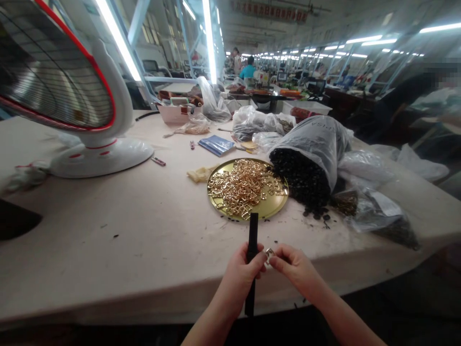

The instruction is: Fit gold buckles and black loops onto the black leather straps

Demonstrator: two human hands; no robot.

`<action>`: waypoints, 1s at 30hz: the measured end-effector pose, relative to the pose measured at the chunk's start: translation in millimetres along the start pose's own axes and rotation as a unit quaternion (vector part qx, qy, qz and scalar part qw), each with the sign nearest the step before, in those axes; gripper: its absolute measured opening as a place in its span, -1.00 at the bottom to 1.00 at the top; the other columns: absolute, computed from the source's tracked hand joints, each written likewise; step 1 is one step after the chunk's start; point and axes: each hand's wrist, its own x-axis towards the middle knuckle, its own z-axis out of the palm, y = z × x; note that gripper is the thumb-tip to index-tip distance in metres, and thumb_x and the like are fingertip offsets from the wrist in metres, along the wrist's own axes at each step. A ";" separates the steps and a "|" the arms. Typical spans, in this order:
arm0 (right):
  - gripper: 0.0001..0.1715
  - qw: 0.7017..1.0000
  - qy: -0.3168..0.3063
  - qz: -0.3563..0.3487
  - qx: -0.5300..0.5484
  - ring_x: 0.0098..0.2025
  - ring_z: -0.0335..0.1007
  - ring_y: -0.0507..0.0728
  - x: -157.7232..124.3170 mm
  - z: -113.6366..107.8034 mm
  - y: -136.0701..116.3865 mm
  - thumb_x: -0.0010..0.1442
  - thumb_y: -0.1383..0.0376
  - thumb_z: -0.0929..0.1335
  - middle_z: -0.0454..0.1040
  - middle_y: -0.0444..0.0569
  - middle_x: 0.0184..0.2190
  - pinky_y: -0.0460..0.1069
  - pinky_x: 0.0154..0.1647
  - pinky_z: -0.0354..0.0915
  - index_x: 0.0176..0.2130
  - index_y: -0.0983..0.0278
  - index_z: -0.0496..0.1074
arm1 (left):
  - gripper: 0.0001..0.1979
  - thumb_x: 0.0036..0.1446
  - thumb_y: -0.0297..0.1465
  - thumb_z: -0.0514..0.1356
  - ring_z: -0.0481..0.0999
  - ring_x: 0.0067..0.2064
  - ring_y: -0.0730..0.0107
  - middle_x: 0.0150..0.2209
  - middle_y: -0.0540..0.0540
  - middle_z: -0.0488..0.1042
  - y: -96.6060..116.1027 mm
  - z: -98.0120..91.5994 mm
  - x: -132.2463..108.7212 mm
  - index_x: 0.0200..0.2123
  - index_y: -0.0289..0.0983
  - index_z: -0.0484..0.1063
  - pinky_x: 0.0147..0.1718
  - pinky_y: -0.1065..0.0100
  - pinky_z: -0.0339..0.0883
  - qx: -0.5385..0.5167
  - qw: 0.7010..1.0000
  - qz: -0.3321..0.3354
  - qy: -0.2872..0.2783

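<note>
My left hand (245, 266) is closed around a flat black strap (253, 228), which stands nearly upright and runs out above and below the fist. Between the thumb and fingers of my right hand (291, 262) is a small gold metal buckle (269, 254), close beside the strap; whether the two touch I cannot tell. Just beyond my hands a round gold tray (223, 211) bears a heap of gold metal buckles (245, 185). Right of it, small black pieces (300, 180) spill from a clear plastic bag (319, 144).
A white fan (104, 156) with a red rim stands at the left. Behind the tray lie a blue packet (216, 144) and a pink-handled small tool (158, 162). More plastic bags (382, 216) crowd the right side. The table's front edge (144, 300) runs below my hands. People are in the background.
</note>
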 end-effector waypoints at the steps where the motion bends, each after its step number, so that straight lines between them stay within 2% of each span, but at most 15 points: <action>1: -0.72 0.998 0.006 -0.015 -0.060 -0.51 0.13 0.00 2.2 -0.3 0.9 0.03 0.14 0.35 0.24 -0.18 -0.59 -0.09 -0.50 0.04 -0.54 0.29 0.32 | -0.78 -0.05 -0.30 0.21 0.32 -0.52 0.51 -0.55 0.06 0.35 -1.5 -2.1 1.3 -0.33 -0.28 0.33 -0.53 0.48 0.18 0.032 0.999 0.017 0.011; 3: -0.72 0.990 0.004 -0.025 -0.139 -0.49 0.15 0.02 6.4 0.1 1.8 0.05 0.17 0.34 0.27 -0.17 -0.58 -0.09 -0.49 0.04 -0.56 0.29 0.31 | -0.81 -0.04 -0.30 0.20 0.39 -0.42 0.44 -0.46 0.00 0.41 -4.7 -5.9 2.8 -0.35 -0.28 0.35 -0.43 0.43 0.24 0.095 0.993 0.061 0.026; 6: -0.71 0.987 -0.016 -0.007 -0.157 -0.52 0.14 0.01 11.4 2.2 2.7 0.07 0.18 0.31 0.27 -0.18 -0.62 -0.10 -0.52 0.03 -0.57 0.29 0.28 | -0.82 0.00 -0.30 0.18 0.41 -0.35 0.39 -0.41 -0.03 0.44 -8.1 -9.5 4.2 -0.34 -0.28 0.37 -0.35 0.40 0.26 0.122 0.988 0.086 0.027; 10: -0.71 0.997 -0.050 0.008 -0.059 -0.55 0.10 -0.02 14.7 3.9 2.9 0.09 0.15 0.30 0.23 -0.21 -0.63 -0.10 -0.54 0.03 -0.53 0.29 0.28 | -0.76 0.00 -0.33 0.19 0.33 -0.50 0.54 -0.51 0.03 0.36 -7.9 -11.8 8.2 -0.25 -0.32 0.34 -0.51 0.49 0.22 -0.026 0.999 -0.022 -0.001; 13: -0.73 0.995 -0.091 0.009 0.033 -0.53 0.16 -0.01 15.1 4.0 2.9 0.11 0.14 0.29 0.30 -0.18 -0.59 -0.10 -0.49 0.10 -0.45 0.29 0.32 | -0.77 0.00 -0.39 0.20 0.27 -0.53 0.63 -0.51 0.03 0.33 -5.9 -12.9 11.7 -0.25 -0.35 0.34 -0.56 0.56 0.17 -0.160 0.982 -0.099 -0.034; 16: -0.74 0.993 -0.089 0.014 0.077 -0.53 0.18 -0.02 16.0 4.6 5.7 0.08 0.15 0.32 0.36 -0.16 -0.57 -0.09 -0.48 0.13 -0.46 0.30 0.32 | -0.78 0.00 -0.42 0.21 0.25 -0.55 0.69 -0.52 0.04 0.31 -5.7 -12.4 13.3 -0.25 -0.37 0.34 -0.57 0.60 0.16 -0.221 0.963 -0.146 -0.038; 19: -0.74 0.993 -0.065 0.021 0.092 -0.53 0.20 -0.02 17.5 5.7 10.5 0.03 0.17 0.37 0.37 -0.16 -0.60 -0.10 -0.48 0.13 -0.51 0.31 0.32 | -0.77 0.00 -0.39 0.21 0.28 -0.55 0.68 -0.52 0.03 0.33 -8.3 -10.4 12.9 -0.25 -0.37 0.35 -0.57 0.61 0.18 -0.209 0.966 -0.149 -0.042; 23: -0.74 0.989 -0.066 0.029 0.133 -0.54 0.23 -0.02 18.3 5.3 15.2 0.00 0.18 0.39 0.39 -0.16 -0.61 -0.10 -0.48 0.15 -0.51 0.31 0.32 | -0.75 -0.01 -0.33 0.23 0.34 -0.50 0.63 -0.47 -0.03 0.39 -10.1 -10.3 11.3 -0.28 -0.37 0.37 -0.58 0.60 0.19 -0.172 0.974 -0.131 -0.071; 27: -0.74 0.980 -0.044 0.039 0.188 -0.55 0.23 -0.04 17.2 4.2 17.0 -0.04 0.22 0.43 0.38 -0.19 -0.62 -0.12 -0.49 0.14 -0.51 0.29 0.29 | -0.75 -0.06 -0.35 0.26 0.30 -0.53 0.67 -0.50 0.01 0.36 -4.0 -13.4 10.8 -0.29 -0.36 0.40 -0.59 0.63 0.18 -0.204 0.964 -0.142 -0.092; 30: -0.77 0.969 -0.071 0.031 0.232 -0.50 0.28 -0.01 14.7 5.4 17.0 0.03 0.21 0.39 0.44 -0.13 -0.56 -0.08 -0.42 0.17 -0.48 0.29 0.29 | -0.79 -0.06 -0.38 0.27 0.28 -0.56 0.69 -0.52 0.01 0.34 -0.4 -13.3 11.9 -0.34 -0.37 0.41 -0.62 0.64 0.16 -0.238 0.949 -0.166 -0.121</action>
